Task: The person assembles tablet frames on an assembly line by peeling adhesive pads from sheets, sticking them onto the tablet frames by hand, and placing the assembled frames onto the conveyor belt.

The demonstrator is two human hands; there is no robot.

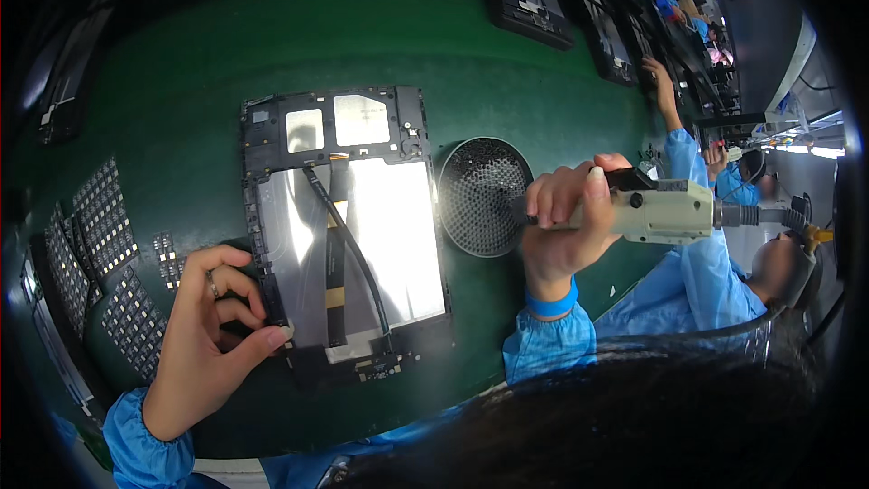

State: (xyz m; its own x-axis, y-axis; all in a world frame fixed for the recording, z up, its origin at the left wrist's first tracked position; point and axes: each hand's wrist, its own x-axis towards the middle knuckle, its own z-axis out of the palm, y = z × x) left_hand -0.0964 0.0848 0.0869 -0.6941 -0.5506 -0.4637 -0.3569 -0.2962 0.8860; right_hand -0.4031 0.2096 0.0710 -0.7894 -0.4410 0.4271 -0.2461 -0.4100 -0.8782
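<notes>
An opened flat electronic device (398, 244) lies on the green table, with a black frame, a bright silver plate, a dark flat ribbon cable (337, 263) and a thin black cable (359, 254). My left hand (213, 335) is curled at the device's left edge, thumb and fingertips on the frame. In my right hand (575, 217) is a cream-coloured electric screwdriver (665, 213), held lying sideways with its tail to the right. Its tip end is by the right rim of a round metal dish (484, 163) with a honeycomb-like inside. Whether a screw is on the tip is hidden.
Sheets of small parts (104, 217) lie to the left, with a small strip (167, 261) near my left hand. More opened devices stand at the far left (77, 72) and far right (525, 0). A co-worker in blue (679, 285) sits on the right, an arm reaching across the table.
</notes>
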